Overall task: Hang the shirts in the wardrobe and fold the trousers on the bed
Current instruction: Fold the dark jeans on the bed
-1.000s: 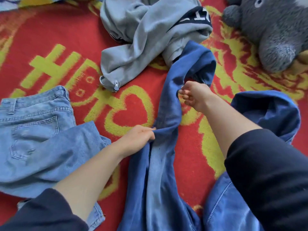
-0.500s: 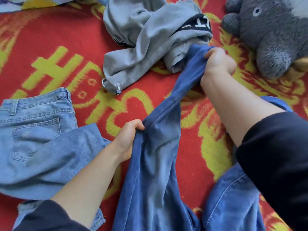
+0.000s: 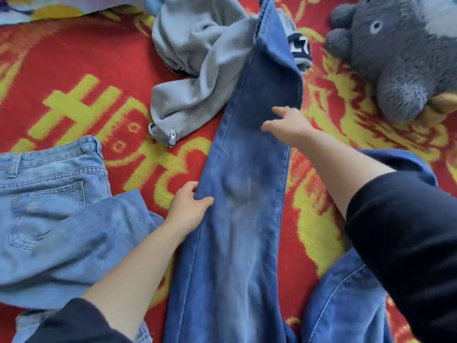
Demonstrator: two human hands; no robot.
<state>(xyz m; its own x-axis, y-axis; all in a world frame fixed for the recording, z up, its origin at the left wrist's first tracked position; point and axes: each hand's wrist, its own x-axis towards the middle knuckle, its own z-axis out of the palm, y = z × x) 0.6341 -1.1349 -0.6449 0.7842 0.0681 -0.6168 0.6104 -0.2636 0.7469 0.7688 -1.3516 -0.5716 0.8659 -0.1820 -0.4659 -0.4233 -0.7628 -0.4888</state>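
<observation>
Blue trouser leg (image 3: 247, 169) now pulled straight, flat on red blanket (image 3: 74, 58); my right hand (image 3: 288, 127) released, fingers spread at its right edge; left hand (image 3: 188, 209) loosened, thumb on left seam; hem overlaps grey hoodie (image 3: 197, 70).

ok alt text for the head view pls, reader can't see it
A leg of dark blue jeans lies stretched out on a red and yellow blanket, the left hand at its left edge and the open right hand over it farther up. A grey sweatshirt, light blue jeans and a grey plush toy lie nearby.
</observation>
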